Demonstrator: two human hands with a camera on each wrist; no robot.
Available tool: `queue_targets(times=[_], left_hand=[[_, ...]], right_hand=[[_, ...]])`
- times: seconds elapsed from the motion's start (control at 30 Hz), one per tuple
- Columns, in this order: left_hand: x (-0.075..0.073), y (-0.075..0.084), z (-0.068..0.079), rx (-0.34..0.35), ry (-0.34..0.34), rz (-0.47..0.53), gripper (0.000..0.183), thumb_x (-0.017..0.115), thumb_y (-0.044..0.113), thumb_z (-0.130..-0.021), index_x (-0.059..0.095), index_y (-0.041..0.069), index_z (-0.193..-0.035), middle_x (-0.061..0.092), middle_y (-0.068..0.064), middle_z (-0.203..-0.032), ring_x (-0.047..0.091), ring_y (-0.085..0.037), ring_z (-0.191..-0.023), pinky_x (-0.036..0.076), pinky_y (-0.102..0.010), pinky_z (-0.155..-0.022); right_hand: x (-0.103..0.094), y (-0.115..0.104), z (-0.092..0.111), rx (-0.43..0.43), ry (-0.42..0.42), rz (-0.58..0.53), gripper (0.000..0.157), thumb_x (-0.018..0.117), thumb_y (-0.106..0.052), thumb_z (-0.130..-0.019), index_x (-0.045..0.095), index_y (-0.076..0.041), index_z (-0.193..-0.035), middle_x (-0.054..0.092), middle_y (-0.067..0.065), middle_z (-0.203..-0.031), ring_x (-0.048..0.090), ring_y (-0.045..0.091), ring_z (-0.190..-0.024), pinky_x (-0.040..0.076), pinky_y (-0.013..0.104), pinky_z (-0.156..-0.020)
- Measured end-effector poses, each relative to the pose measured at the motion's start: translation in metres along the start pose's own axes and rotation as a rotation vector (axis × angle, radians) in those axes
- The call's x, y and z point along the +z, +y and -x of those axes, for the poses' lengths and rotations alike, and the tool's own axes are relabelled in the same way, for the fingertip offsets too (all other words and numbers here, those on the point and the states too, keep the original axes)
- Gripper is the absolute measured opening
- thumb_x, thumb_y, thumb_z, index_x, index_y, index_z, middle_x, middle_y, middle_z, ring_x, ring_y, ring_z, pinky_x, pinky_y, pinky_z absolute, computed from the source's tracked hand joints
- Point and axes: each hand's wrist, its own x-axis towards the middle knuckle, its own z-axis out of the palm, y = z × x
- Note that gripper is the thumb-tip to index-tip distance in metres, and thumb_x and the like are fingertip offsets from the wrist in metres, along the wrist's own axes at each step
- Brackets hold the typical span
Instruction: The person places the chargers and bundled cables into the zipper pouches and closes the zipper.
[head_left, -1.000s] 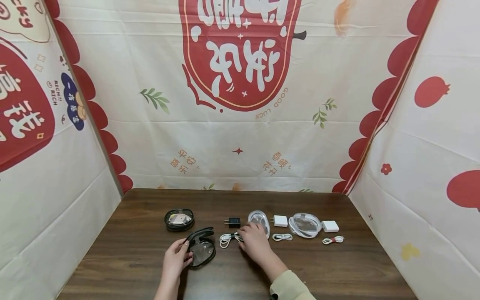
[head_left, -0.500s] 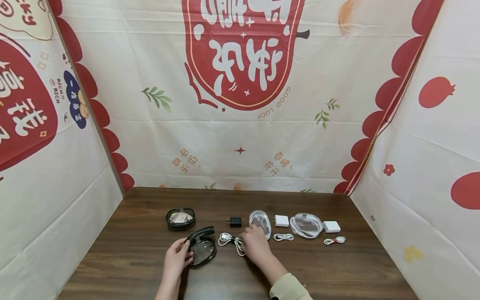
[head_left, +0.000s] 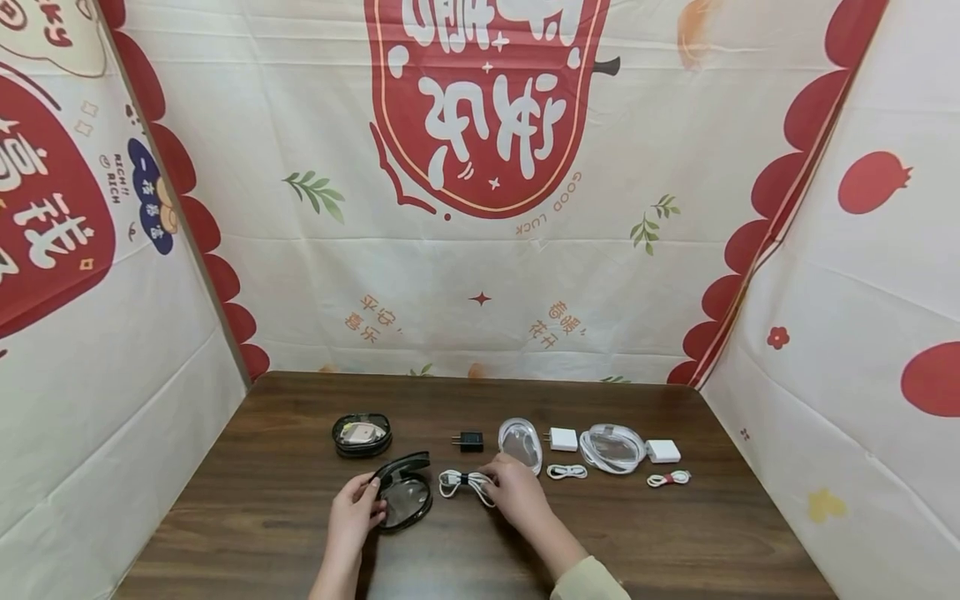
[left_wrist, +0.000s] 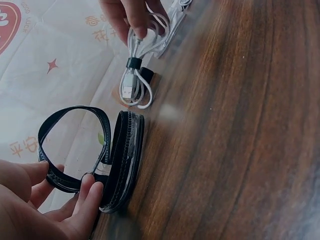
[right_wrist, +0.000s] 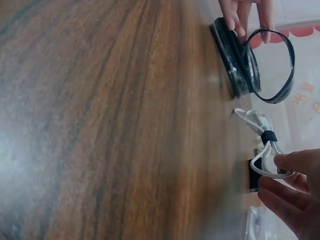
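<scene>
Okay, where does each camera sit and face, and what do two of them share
Head: on the head, facing forward and down at table and backdrop; left hand, right hand, forearms and a sleeve show.
Left wrist: on that wrist, facing the open black case; left hand close, right hand beyond.
Right wrist: on that wrist, facing the white cable; right hand close, left hand beyond.
Both wrist views show case and cable from opposite sides.

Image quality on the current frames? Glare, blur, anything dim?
Head: bright, fairly even; pale sheen on the table toward the bottom edge. Left wrist: dimmer, hazy; soft glare spot on the table near the white cable and black-rimmed case. Right wrist: also dim; bluish-white glare at the left edge, wood grain smeared toward the lower middle.
</scene>
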Motion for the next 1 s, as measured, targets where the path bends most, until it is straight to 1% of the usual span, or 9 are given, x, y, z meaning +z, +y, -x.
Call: queue_targets(times=[0.17, 0.27, 0.37, 0.47, 0.6, 0.7, 0.8, 0.9, 1.0], left_hand=[[0.002, 0.0, 0.0, 0.003, -0.018, -0.007, 0.028, 0.053, 0.009, -0.099, 0.056, -0.011, -0.119, 0.063, -0.025, -0.105, 0.063, -0.018, -0.071, 0.056, -0.028, -0.06], [0.004, -0.001, 0.002, 0.006, -0.027, -0.001, 0.028, 0.054, 0.009, -0.099, 0.057, -0.011, -0.118, 0.064, -0.022, -0.103, 0.062, -0.018, -0.071, 0.056, -0.028, -0.06], [0.007, -0.002, 0.003, 0.009, -0.041, 0.009, 0.028, 0.054, 0.009, -0.099, 0.056, -0.012, -0.118, 0.064, -0.021, -0.102, 0.062, -0.017, -0.07, 0.056, -0.028, -0.06], [0.011, -0.004, 0.005, 0.005, -0.067, 0.015, 0.028, 0.054, 0.009, -0.099, 0.056, -0.012, -0.118, 0.064, -0.02, -0.101, 0.062, -0.016, -0.07, 0.056, -0.028, -0.061], [0.019, -0.007, 0.008, 0.003, -0.106, 0.013, 0.028, 0.053, 0.009, -0.1, 0.055, -0.013, -0.118, 0.064, -0.016, -0.097, 0.062, -0.016, -0.069, 0.056, -0.029, -0.06], [0.024, -0.009, 0.009, 0.006, -0.136, 0.014, 0.028, 0.053, 0.009, -0.1, 0.055, -0.013, -0.118, 0.064, -0.014, -0.096, 0.062, -0.016, -0.068, 0.056, -0.029, -0.06], [0.027, -0.011, 0.011, 0.002, -0.169, 0.014, 0.03, 0.052, 0.01, -0.1, 0.054, -0.013, -0.119, 0.065, -0.014, -0.097, 0.061, -0.016, -0.068, 0.055, -0.029, -0.06], [0.029, -0.011, 0.013, -0.002, -0.187, 0.006, 0.03, 0.052, 0.011, -0.1, 0.054, -0.012, -0.12, 0.064, -0.014, -0.098, 0.061, -0.016, -0.069, 0.055, -0.03, -0.061], [0.031, -0.011, 0.015, 0.002, -0.187, 0.004, 0.03, 0.052, 0.011, -0.1, 0.055, -0.012, -0.12, 0.064, -0.015, -0.098, 0.06, -0.017, -0.07, 0.055, -0.03, -0.061]], right_hand=[[-0.014, -0.003, 0.004, 0.001, 0.084, -0.049, 0.014, 0.077, 0.001, -0.075, 0.075, -0.006, -0.088, 0.06, -0.003, -0.079, 0.055, 0.011, -0.069, 0.048, 0.028, -0.062], [-0.022, -0.005, 0.007, 0.014, 0.099, -0.075, 0.013, 0.078, -0.001, -0.077, 0.075, -0.005, -0.089, 0.062, -0.002, -0.08, 0.056, 0.012, -0.069, 0.048, 0.028, -0.062], [-0.026, -0.008, 0.008, 0.023, 0.086, -0.097, 0.012, 0.077, -0.004, -0.08, 0.075, -0.004, -0.091, 0.065, -0.001, -0.083, 0.057, 0.012, -0.072, 0.048, 0.029, -0.064], [-0.029, -0.012, 0.012, 0.04, 0.067, -0.161, 0.013, 0.077, -0.006, -0.081, 0.076, -0.003, -0.093, 0.067, 0.0, -0.086, 0.058, 0.01, -0.074, 0.049, 0.027, -0.064], [-0.03, -0.019, 0.015, 0.053, 0.046, -0.259, 0.014, 0.078, -0.005, -0.08, 0.076, -0.003, -0.093, 0.066, -0.003, -0.083, 0.054, 0.005, -0.07, 0.048, 0.024, -0.061], [-0.028, -0.023, 0.014, 0.051, 0.021, -0.305, 0.013, 0.077, -0.002, -0.079, 0.076, -0.004, -0.092, 0.065, -0.004, -0.08, 0.052, 0.003, -0.068, 0.047, 0.022, -0.059], [-0.023, -0.026, 0.014, 0.041, -0.007, -0.326, 0.013, 0.077, -0.001, -0.078, 0.076, -0.003, -0.091, 0.067, -0.002, -0.08, 0.054, 0.003, -0.068, 0.048, 0.022, -0.06], [-0.017, -0.03, 0.015, 0.056, -0.04, -0.354, 0.013, 0.077, 0.0, -0.077, 0.075, -0.003, -0.09, 0.068, 0.0, -0.08, 0.056, 0.003, -0.068, 0.049, 0.022, -0.06], [-0.012, -0.034, 0.014, 0.103, -0.07, -0.398, 0.012, 0.077, 0.0, -0.077, 0.074, -0.002, -0.088, 0.068, 0.0, -0.079, 0.056, 0.002, -0.066, 0.049, 0.022, -0.058]])
